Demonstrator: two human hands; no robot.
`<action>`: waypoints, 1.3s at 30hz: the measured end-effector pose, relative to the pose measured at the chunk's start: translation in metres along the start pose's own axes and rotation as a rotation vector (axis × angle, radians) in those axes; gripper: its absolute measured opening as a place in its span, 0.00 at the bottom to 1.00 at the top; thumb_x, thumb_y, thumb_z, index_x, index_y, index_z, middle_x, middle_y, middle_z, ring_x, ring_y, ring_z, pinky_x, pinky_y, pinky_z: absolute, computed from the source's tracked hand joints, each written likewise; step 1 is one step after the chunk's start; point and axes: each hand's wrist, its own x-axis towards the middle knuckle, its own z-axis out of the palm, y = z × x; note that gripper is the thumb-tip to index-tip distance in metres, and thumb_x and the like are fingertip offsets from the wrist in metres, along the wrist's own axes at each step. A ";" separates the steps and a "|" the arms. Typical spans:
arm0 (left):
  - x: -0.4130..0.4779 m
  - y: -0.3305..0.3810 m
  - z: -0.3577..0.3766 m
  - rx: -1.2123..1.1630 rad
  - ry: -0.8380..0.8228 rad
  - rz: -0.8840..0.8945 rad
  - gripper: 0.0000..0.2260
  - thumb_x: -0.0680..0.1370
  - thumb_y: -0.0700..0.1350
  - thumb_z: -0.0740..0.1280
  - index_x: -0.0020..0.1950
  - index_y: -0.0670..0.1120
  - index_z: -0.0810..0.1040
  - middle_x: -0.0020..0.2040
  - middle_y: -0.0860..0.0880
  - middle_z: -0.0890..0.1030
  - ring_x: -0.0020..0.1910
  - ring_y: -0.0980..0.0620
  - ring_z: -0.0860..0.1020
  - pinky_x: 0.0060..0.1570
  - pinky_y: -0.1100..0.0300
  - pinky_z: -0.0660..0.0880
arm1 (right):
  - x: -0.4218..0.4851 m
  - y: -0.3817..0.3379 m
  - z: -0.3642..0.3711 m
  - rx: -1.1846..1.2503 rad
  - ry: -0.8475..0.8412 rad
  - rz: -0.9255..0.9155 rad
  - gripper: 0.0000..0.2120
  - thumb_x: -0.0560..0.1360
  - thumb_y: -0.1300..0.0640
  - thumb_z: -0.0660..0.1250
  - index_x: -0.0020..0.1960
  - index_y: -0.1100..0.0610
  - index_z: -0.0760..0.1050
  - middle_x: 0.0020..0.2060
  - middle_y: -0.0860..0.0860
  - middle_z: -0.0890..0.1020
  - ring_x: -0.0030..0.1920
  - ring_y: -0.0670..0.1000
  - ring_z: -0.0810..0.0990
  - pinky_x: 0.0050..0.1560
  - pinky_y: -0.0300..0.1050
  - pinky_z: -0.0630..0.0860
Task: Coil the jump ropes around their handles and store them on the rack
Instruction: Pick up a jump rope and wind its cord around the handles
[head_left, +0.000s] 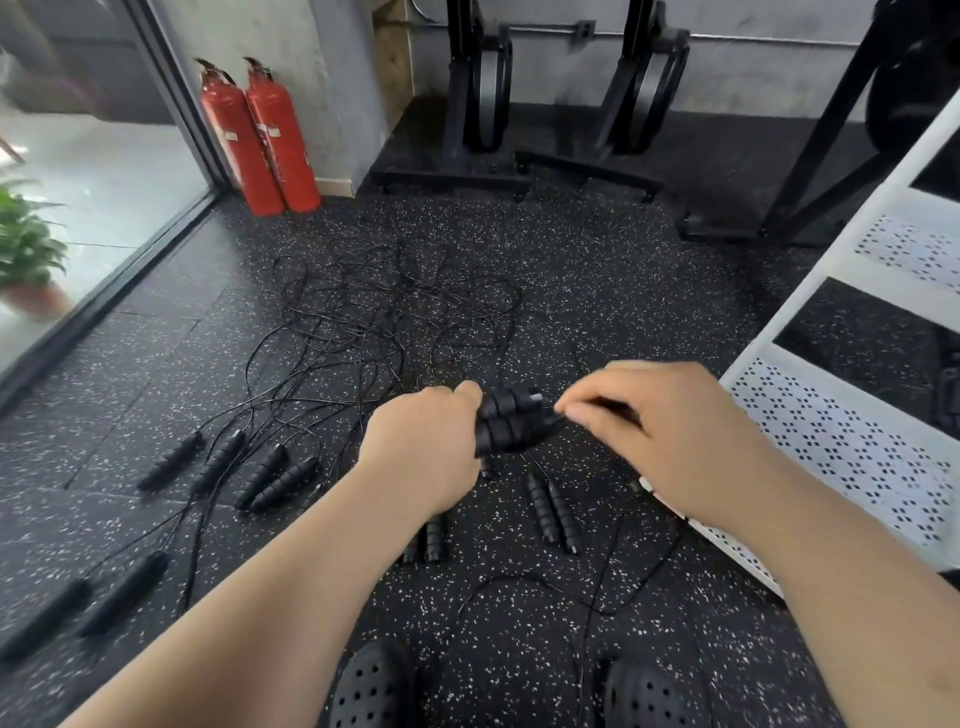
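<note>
My left hand (423, 447) grips a pair of black ribbed jump rope handles (511, 423) side by side above the floor. Just right of them, my right hand (670, 436) pinches the thin black rope at the handles' tips. A tangle of thin black ropes (384, 312) lies on the speckled floor ahead. Loose handle pairs lie at the left (234, 465), far left (83, 608) and below my hands (553, 512). The white perforated rack (852, 415) stands at the right.
Two red fire extinguishers (260, 140) lean against the wall at the back left. Black exercise machine bases (519, 171) stand at the back. A glass wall and a potted plant (26, 249) are at the left. My black clogs (374, 686) show at the bottom.
</note>
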 end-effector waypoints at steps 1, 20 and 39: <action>-0.002 0.005 0.001 0.004 -0.001 0.049 0.14 0.79 0.51 0.69 0.60 0.52 0.68 0.48 0.52 0.74 0.43 0.44 0.74 0.42 0.51 0.73 | 0.002 0.004 -0.003 0.060 0.056 0.015 0.10 0.82 0.44 0.67 0.57 0.42 0.86 0.47 0.33 0.84 0.50 0.37 0.82 0.55 0.41 0.80; -0.014 0.016 -0.028 -0.581 0.231 0.212 0.15 0.71 0.53 0.74 0.55 0.58 0.75 0.40 0.58 0.80 0.41 0.51 0.79 0.44 0.50 0.78 | 0.004 -0.001 0.062 1.191 0.081 0.541 0.19 0.87 0.58 0.63 0.39 0.50 0.83 0.34 0.51 0.76 0.34 0.49 0.67 0.38 0.44 0.66; -0.001 0.015 0.005 0.039 0.018 0.057 0.15 0.78 0.51 0.70 0.60 0.50 0.71 0.52 0.49 0.80 0.46 0.43 0.79 0.40 0.52 0.70 | -0.004 -0.011 0.010 -0.101 -0.049 0.060 0.07 0.84 0.44 0.65 0.53 0.41 0.82 0.37 0.37 0.81 0.39 0.40 0.78 0.41 0.43 0.75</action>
